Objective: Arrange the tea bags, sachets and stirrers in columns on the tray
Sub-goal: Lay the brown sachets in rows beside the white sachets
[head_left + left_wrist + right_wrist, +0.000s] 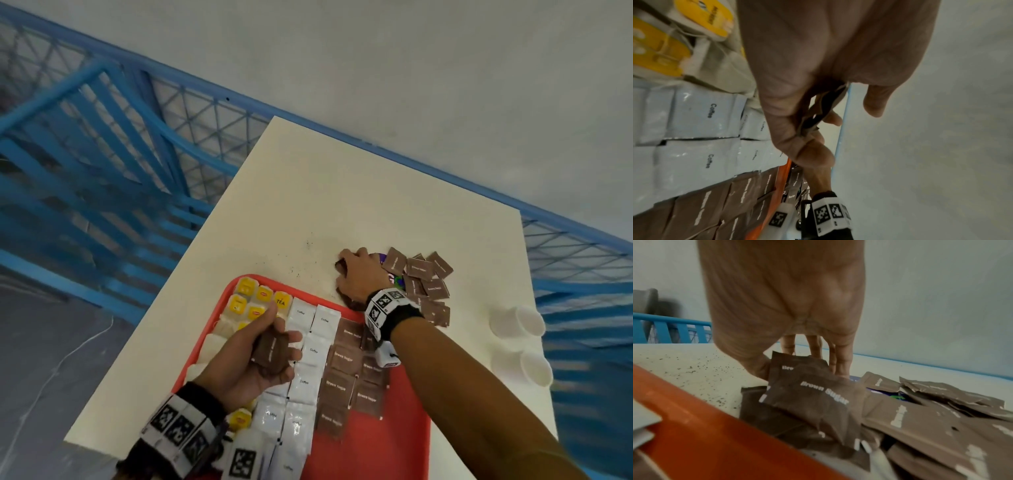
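Observation:
A red tray [411,411] carries yellow-tagged tea bags [246,294] on its left, white coffee sachets [313,349] in the middle and brown sugar sachets [346,356] in columns on the right. My left hand [281,335] hovers over the tray and grips a few brown sugar sachets [270,349], seen edge-on in the left wrist view [818,110]. My right hand [342,274] reaches past the tray's far rim [694,418] to a loose pile of brown sugar sachets [428,274]. Its thumb and fingers pinch one brown sugar sachet [807,386] at the pile's left end. No stirrers are in view.
A purple and green packet [394,277] lies under the pile. Two white cups [517,322] lie on the cream table [342,192] to the right. Dark crumbs [301,263] dot the table beyond the tray. Blue railings [102,154] run behind the table's left and far edges.

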Motion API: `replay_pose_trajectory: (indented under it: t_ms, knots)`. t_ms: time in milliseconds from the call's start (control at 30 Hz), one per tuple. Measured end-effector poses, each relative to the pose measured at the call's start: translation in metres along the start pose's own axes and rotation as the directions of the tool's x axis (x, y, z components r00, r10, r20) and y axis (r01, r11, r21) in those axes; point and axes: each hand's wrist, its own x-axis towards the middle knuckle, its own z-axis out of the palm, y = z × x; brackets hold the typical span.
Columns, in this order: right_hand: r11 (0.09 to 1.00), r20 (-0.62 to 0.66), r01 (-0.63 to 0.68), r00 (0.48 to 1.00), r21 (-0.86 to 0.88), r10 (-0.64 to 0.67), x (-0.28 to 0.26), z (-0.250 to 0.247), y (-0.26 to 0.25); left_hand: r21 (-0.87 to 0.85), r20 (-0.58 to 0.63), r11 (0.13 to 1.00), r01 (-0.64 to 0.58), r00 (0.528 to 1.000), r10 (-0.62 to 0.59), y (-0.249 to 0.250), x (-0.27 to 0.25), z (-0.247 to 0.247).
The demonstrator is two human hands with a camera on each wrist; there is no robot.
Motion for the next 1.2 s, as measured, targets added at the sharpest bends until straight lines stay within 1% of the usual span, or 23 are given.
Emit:
replay_pose_trajectory:
  t_ms: [133, 167, 233, 333, 400, 467, 500, 567, 633, 667, 700, 733, 767, 833, 867, 900, 933, 1000, 1033, 1067, 1133, 1200]
  knots:
    - [0.981, -0.018, 0.003, 1.0, -0.194, -0.007, 0.002, 0.0, -0.011, -0.02, -0.023, 1.0, 0.014, 1.0, -0.015, -0.003, -0.003, 0.002]
    - [0.975, -0.029, -0.001, 1.0, -0.224, -0.006, 0.002, 0.0, -0.011, -0.02, -0.022, 1.0, 0.012, 1.0, -0.012, -0.003, -0.004, 0.003]
    - [0.974, -0.058, -0.013, 0.998, -0.225, 0.0, 0.003, 0.0, -0.011, -0.016, -0.022, 1.0, 0.003, 1.0, -0.003, -0.005, -0.004, 0.005]
    - [0.989, -0.134, -0.014, 0.991, -0.145, -0.005, 0.005, -0.006, -0.002, 0.001, -0.029, 1.0, -0.007, 1.0, 0.007, -0.007, -0.003, 0.004]
    - [0.999, -0.187, -0.032, 0.982, 0.009, 0.033, 0.007, -0.016, 0.011, 0.015, -0.031, 1.0, -0.013, 0.999, 0.014, -0.008, -0.003, 0.002]
    - [0.971, -0.266, -0.061, 0.956, 0.23, 0.123, 0.004, -0.032, 0.026, 0.021, -0.037, 1.0, -0.014, 0.999, 0.015, -0.008, -0.004, 0.001]
    - [0.929, -0.308, -0.065, 0.933, 0.364, 0.186, 0.001, -0.041, 0.034, 0.025, -0.042, 1.0, -0.014, 0.999, 0.015, -0.008, -0.005, 0.003]
    - [0.788, -0.352, -0.067, 0.869, 0.613, 0.348, -0.011, -0.057, 0.05, 0.044, -0.052, 0.999, -0.009, 0.999, 0.011, -0.007, -0.008, 0.008]
    - [0.632, -0.347, -0.035, 0.812, 0.774, 0.47, -0.028, -0.069, 0.063, 0.056, -0.047, 0.998, 0.002, 0.999, 0.001, -0.008, -0.008, 0.015]
    - [0.56, -0.315, -0.026, 0.804, 0.828, 0.503, -0.039, -0.074, 0.066, 0.059, -0.038, 0.998, 0.01, 0.999, -0.008, -0.009, -0.008, 0.019]
    - [0.499, -0.287, -0.008, 0.81, 0.867, 0.512, -0.05, -0.077, 0.068, 0.059, -0.031, 0.998, 0.017, 0.999, -0.016, -0.01, -0.009, 0.025]
    - [0.466, -0.263, 0.002, 0.828, 0.885, 0.496, -0.064, -0.08, 0.065, 0.065, -0.029, 0.998, 0.017, 0.999, -0.015, -0.012, -0.007, 0.031]
    - [0.452, -0.254, 0.023, 0.852, 0.892, 0.458, -0.079, -0.081, 0.06, 0.074, -0.03, 0.997, 0.016, 0.999, -0.013, -0.015, -0.007, 0.038]
    - [0.469, -0.265, 0.075, 0.897, 0.88, 0.353, -0.115, -0.083, 0.041, 0.105, -0.026, 0.994, 0.015, 1.0, -0.012, -0.024, -0.005, 0.053]
    - [0.491, -0.273, 0.105, 0.919, 0.865, 0.286, -0.135, -0.081, 0.029, 0.114, -0.026, 0.993, 0.018, 1.0, -0.015, -0.03, -0.004, 0.058]
    - [0.535, -0.289, 0.138, 0.934, 0.833, 0.209, -0.154, -0.076, 0.017, 0.115, -0.023, 0.993, 0.028, 0.999, -0.025, -0.036, -0.005, 0.064]
    - [0.619, -0.316, 0.174, 0.94, 0.765, 0.126, -0.173, -0.069, 0.006, 0.112, -0.012, 0.993, 0.038, 0.999, -0.037, -0.042, -0.006, 0.068]
    - [0.78, -0.363, 0.265, 0.93, 0.567, -0.051, -0.206, -0.051, -0.017, 0.101, 0.077, 0.992, 0.07, 0.994, -0.078, -0.054, -0.009, 0.074]
    - [0.819, -0.364, 0.311, 0.921, 0.482, -0.136, -0.217, -0.039, -0.027, 0.084, 0.12, 0.993, 0.085, 0.988, -0.095, -0.059, -0.011, 0.075]
    - [0.836, -0.341, 0.329, 0.922, 0.44, -0.183, -0.226, -0.028, -0.035, 0.059, 0.13, 0.993, 0.101, 0.986, -0.108, -0.064, -0.014, 0.076]
    - [0.822, -0.296, 0.321, 0.935, 0.47, -0.196, -0.238, -0.011, -0.044, 0.003, 0.12, 0.991, 0.135, 0.984, -0.134, -0.071, -0.02, 0.076]
    - [0.793, -0.315, 0.346, 0.927, 0.501, -0.205, -0.248, 0.001, -0.047, -0.006, 0.111, 0.991, 0.136, 0.985, -0.135, -0.078, -0.024, 0.076]
